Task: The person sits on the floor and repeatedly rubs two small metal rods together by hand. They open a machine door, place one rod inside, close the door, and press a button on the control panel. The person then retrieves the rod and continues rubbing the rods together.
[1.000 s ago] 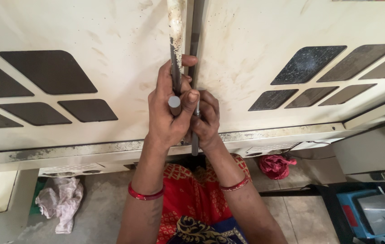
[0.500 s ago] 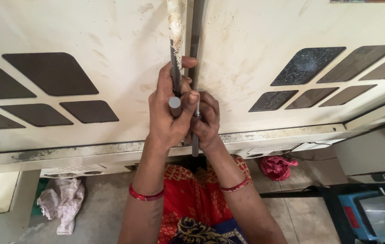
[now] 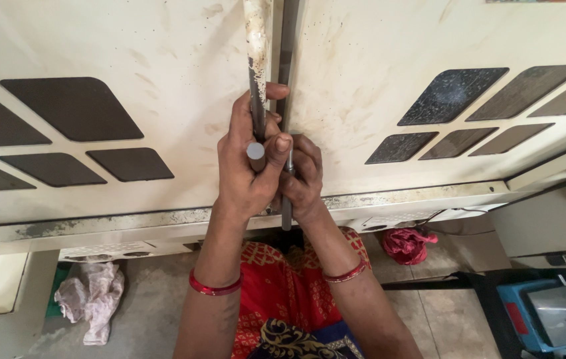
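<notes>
Currently: cream machine panel (image 3: 163,53) with dark diamond-shaped insets fills the view. Left hand (image 3: 246,166) clenched around thick metal rod (image 3: 256,106) at the panel's centre seam; right hand (image 3: 303,176) grips thin rod (image 3: 287,199) just beside.

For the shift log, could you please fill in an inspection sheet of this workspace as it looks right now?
Surface: cream machine panel, smudged, with dark diamond-shaped insets.
Job's things: metal rod, upper part coated white, cut end facing the camera; thinner steel rod in the dark gap between panels.
Clutter: pale rag and red cloth on the floor.
Hands: left hand wrapped around the metal rod; right hand on the thinner steel rod.
Cables: thin wire under the panel edge.
Surroundings: blue box at lower right.
</notes>
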